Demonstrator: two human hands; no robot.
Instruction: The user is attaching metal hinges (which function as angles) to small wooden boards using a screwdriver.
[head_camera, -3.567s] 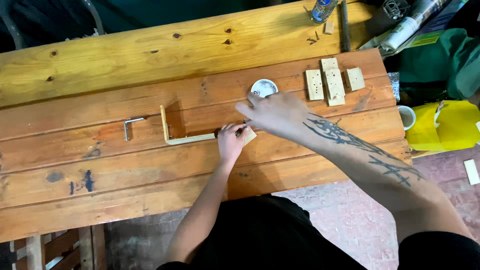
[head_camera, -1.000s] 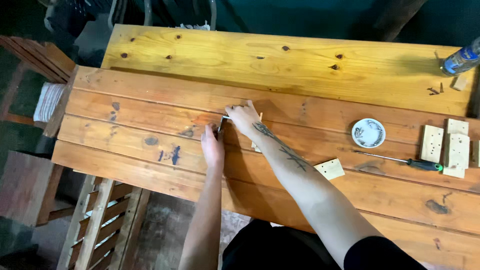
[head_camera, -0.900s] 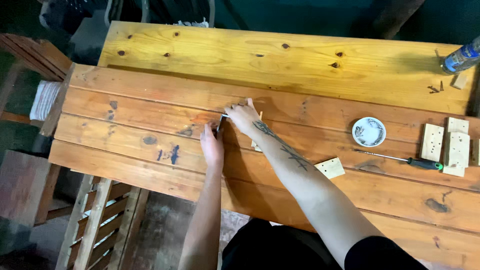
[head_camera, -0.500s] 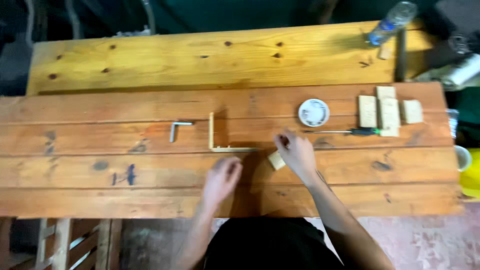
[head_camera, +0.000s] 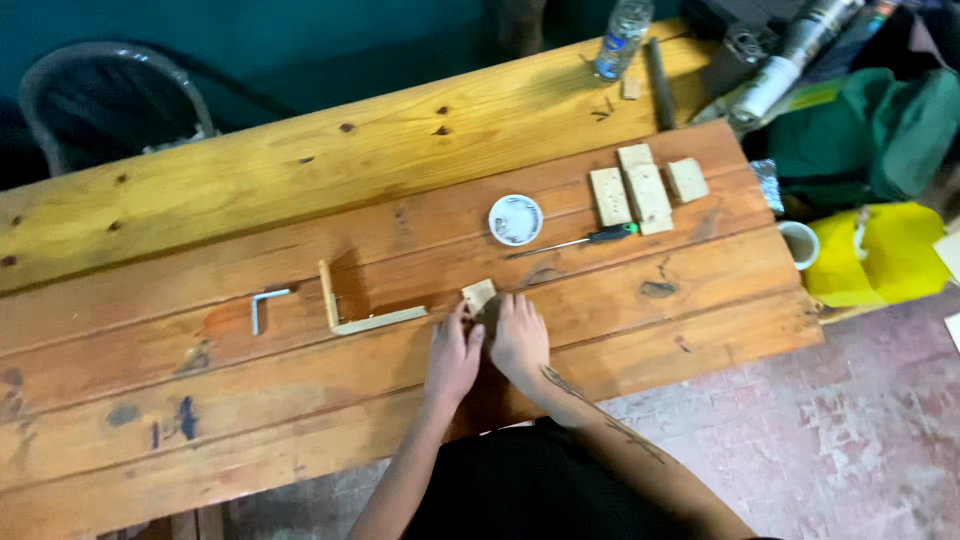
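On the bench (head_camera: 150, 210), going rightward from the hex key (head_camera: 263, 306): just right of it stands the L-frame (head_camera: 360, 310). Further right, the left hand (head_camera: 455, 355) lies flat, fingers loosely spread, gripping nothing. The block (head_camera: 479, 294) sits just beyond its fingertips. The right hand (head_camera: 519, 338) rests beside it, fingers relaxed, fingertips near the block; contact unclear. Screwdriver (head_camera: 575, 241) and dish (head_camera: 516, 219) lie further right

**Plank workbench and its load**

On the wooden bench (head_camera: 300, 190) are laid an L-shaped frame (head_camera: 360, 312), an Allen key (head_camera: 262, 306), a small block (head_camera: 479, 295), a white lid (head_camera: 515, 219), a screwdriver (head_camera: 575, 241), three wood pieces (head_camera: 645, 188) and a bottle (head_camera: 622, 38).
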